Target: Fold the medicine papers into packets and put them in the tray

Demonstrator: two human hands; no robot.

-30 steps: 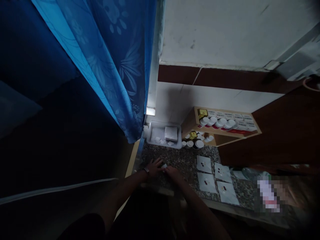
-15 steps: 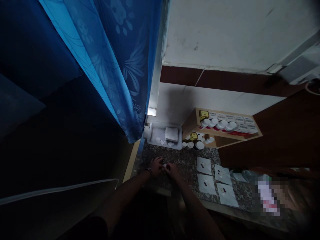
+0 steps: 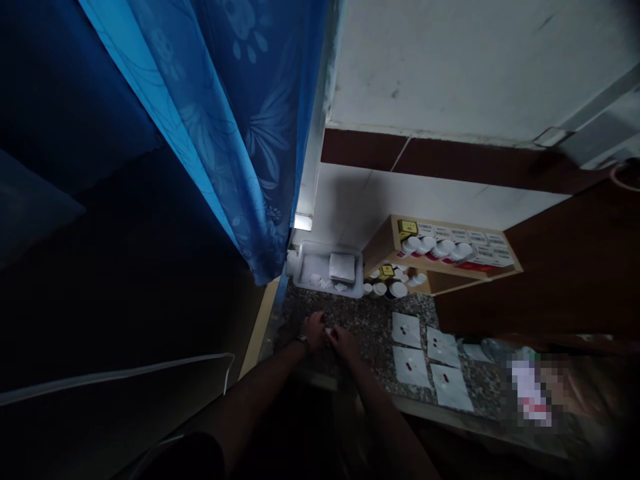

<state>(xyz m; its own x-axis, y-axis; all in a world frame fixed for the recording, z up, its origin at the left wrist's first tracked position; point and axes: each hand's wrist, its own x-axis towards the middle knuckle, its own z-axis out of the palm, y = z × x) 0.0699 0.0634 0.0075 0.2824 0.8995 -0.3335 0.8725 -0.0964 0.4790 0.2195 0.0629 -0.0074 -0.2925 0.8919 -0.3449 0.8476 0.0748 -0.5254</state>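
Close together over the speckled countertop, both my hands work on a small white piece of folded paper (image 3: pixel 328 331). My left hand (image 3: pixel 315 331) has its fingers curled at the paper's left side, and a band circles that wrist. From the other side, my right hand (image 3: pixel 344 342) pinches the paper with its fingertips. Most of the paper is hidden by the fingers. Just beyond my hands, a clear plastic tray (image 3: pixel 305 285) holds a stack of white paper squares (image 3: pixel 342 267) and several small white folded packets (image 3: pixel 320 281).
To the right, several white paper sheets (image 3: pixel 413 375) bear small dark and pale pills. Behind them a wooden shelf (image 3: pixel 435 280) holds white-capped bottles (image 3: pixel 443 250) and boxes. A blue curtain (image 3: pixel 270 167) hangs at left. Transparent containers (image 3: pixel 493 349) stand near a blurred patch.
My left fingers have drawn in and curled more closely around the paper. The right hand stays almost in place, still pinching it. The view has shifted slightly.
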